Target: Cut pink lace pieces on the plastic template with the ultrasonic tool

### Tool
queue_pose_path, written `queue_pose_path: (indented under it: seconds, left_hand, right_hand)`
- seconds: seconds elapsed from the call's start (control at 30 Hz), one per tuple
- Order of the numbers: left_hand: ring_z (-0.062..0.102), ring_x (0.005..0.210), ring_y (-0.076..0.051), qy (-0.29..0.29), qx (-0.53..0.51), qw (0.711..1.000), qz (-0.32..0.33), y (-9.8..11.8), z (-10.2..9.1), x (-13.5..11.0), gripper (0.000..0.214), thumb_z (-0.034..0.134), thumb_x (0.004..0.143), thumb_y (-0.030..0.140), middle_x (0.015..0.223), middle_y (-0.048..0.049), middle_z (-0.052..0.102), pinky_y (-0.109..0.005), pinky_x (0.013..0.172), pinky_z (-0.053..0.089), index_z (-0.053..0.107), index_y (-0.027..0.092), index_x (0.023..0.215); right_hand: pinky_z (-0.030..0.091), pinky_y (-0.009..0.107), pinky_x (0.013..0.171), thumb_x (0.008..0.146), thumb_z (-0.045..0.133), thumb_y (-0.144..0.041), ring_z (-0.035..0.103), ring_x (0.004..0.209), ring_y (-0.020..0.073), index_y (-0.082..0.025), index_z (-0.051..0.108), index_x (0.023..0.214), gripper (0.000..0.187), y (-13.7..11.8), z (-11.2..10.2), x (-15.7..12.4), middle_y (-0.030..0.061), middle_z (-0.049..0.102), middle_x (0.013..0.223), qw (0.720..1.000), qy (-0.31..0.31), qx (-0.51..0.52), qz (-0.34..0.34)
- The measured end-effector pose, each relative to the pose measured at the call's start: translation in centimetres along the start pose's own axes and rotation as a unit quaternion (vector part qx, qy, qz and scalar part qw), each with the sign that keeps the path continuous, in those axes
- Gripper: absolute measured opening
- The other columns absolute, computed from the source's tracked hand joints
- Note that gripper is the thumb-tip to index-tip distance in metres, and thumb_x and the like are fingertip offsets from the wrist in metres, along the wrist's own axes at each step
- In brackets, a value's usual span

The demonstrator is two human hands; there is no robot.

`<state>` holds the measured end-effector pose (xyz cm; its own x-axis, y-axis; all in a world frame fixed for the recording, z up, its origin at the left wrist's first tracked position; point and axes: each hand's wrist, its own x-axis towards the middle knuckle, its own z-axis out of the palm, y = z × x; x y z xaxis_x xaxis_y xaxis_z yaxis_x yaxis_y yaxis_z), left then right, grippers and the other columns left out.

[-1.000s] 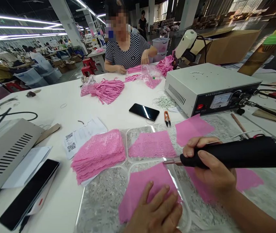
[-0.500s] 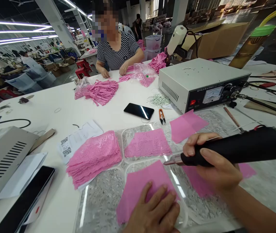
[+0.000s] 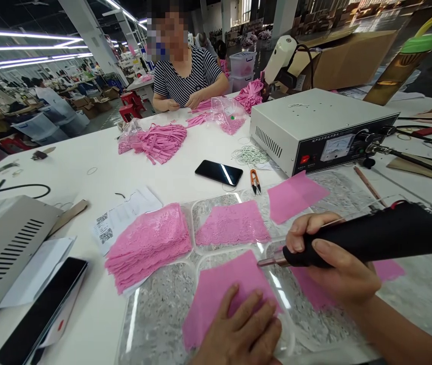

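Observation:
My left hand [image 3: 240,327] lies flat with spread fingers on a pink fabric piece [image 3: 219,284], pressing it on the clear-topped grey template board [image 3: 158,314]. My right hand [image 3: 337,263] is wrapped round a black corded hand tool [image 3: 375,233] with a narrow metal tip. That tip is at the fabric's upper right edge. Beyond it, a pink lace piece [image 3: 234,223] rests in another outlined section. A plain pink piece [image 3: 295,195] lies further right. Under my right hand another pink piece [image 3: 310,289] is partly hidden. To the left is a stack of pink lace pieces [image 3: 149,243].
A grey control box [image 3: 322,126] with a dial stands at the back right. Nearer are a phone [image 3: 219,173] and orange thread snips [image 3: 254,181]. Another phone [image 3: 44,309] lies at the left. Across the table a person [image 3: 189,76] handles pink straps [image 3: 162,142].
The tool's tip has shifted slightly down, onto the fabric's right edge. My left hand stays on the fabric. The person opposite has brought their hands closer together.

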<state>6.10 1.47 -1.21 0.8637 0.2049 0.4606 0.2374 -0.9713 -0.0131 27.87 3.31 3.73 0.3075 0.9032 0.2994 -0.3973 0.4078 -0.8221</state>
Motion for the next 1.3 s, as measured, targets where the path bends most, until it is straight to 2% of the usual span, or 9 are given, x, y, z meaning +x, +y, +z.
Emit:
queue_pose_path:
  seconds: [0.13, 0.43, 0.67, 1.03, 1.3]
  left_hand:
    - [0.053, 0.124, -0.022, 0.014, -0.004, 1.000, -0.003, -0.1, 0.0, 0.2, 0.038, 0.041, 0.100, 0.042, 0.122, -0.0045, 0.065, -0.049, 0.118, 0.013, 0.067, 0.016, 0.108]
    - [0.055, 0.122, -0.021, 0.005, -0.011, 1.000, -0.001, -0.1, -0.5, 0.5, 0.038, 0.040, 0.100, 0.041, 0.119, -0.0029, 0.067, -0.049, 0.119, 0.006, 0.068, 0.016, 0.107]
    - [0.055, 0.122, -0.021, -0.010, -0.006, 1.000, 0.006, -0.1, -0.5, 0.3, 0.037, 0.042, 0.099, 0.041, 0.122, -0.0037, 0.065, -0.049, 0.118, 0.009, 0.067, 0.016, 0.109]
    - [0.054, 0.122, -0.021, -0.006, -0.022, 1.000, 0.010, 0.0, -0.2, 0.1, 0.037, 0.044, 0.098, 0.044, 0.122, -0.0050, 0.064, -0.048, 0.118, 0.014, 0.067, 0.016, 0.108]
    - [0.056, 0.121, -0.020, -0.005, -0.018, 1.000, 0.010, 0.0, -0.3, 0.1, 0.037, 0.044, 0.098, 0.044, 0.121, -0.0054, 0.064, -0.048, 0.118, 0.015, 0.067, 0.016, 0.107]
  right_hand:
    - [0.051, 0.028, 0.053, 0.081, 0.066, -0.025, 0.054, 0.060, 0.0128, -0.025, 0.062, 0.085, 0.005, -0.1, 0.1, -0.1, 0.0001, 0.057, 0.080, 1.000, -0.012, -0.005, 0.012]
    - [0.052, 0.026, 0.054, 0.080, 0.067, -0.025, 0.054, 0.060, 0.0114, -0.023, 0.063, 0.084, 0.006, -1.1, -0.5, -0.3, -0.0003, 0.057, 0.079, 1.000, 0.005, 0.007, 0.015]
    - [0.052, 0.026, 0.054, 0.080, 0.067, -0.025, 0.054, 0.061, 0.0115, -0.023, 0.062, 0.086, 0.007, -0.8, -0.4, -0.6, -0.0001, 0.057, 0.081, 1.000, 0.007, 0.017, 0.005]
    - [0.052, 0.027, 0.054, 0.082, 0.067, -0.028, 0.053, 0.060, 0.0117, -0.024, 0.062, 0.085, 0.007, -2.0, -1.0, -1.7, 0.0000, 0.054, 0.078, 0.999, -0.019, 0.003, 0.047]
    - [0.054, 0.029, 0.056, 0.084, 0.065, -0.029, 0.052, 0.062, 0.0127, -0.027, 0.060, 0.088, 0.006, -1.9, -1.0, -2.0, 0.0003, 0.053, 0.081, 0.996, -0.038, -0.001, 0.077]
